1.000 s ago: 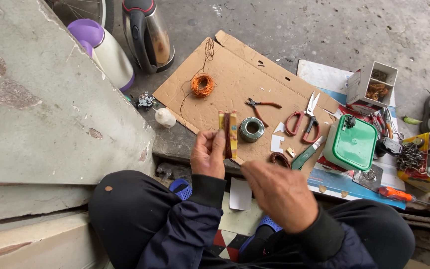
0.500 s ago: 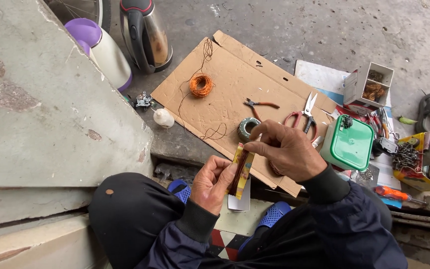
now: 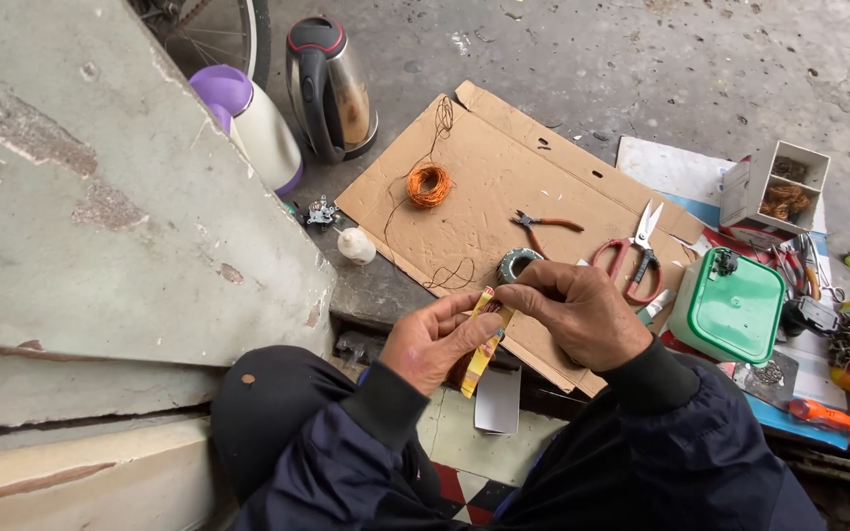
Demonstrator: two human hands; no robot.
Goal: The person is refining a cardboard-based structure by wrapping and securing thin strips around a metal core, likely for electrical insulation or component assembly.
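Both hands' fingers [image 3: 464, 317] pinch a yellow strip [image 3: 482, 339], apparently paper, above the cardboard [image 3: 484, 187].

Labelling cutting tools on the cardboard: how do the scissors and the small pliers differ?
The scissors have red loop handles; the pliers have slim orange straight grips. The scissors are the larger of the two, with long pale blades slightly apart, while the pliers end in a short dark nose. The scissors lie nearer the green-lidded box; the pliers lie nearer the copper wire coil. Both rest flat on the cardboard, untouched by either hand.
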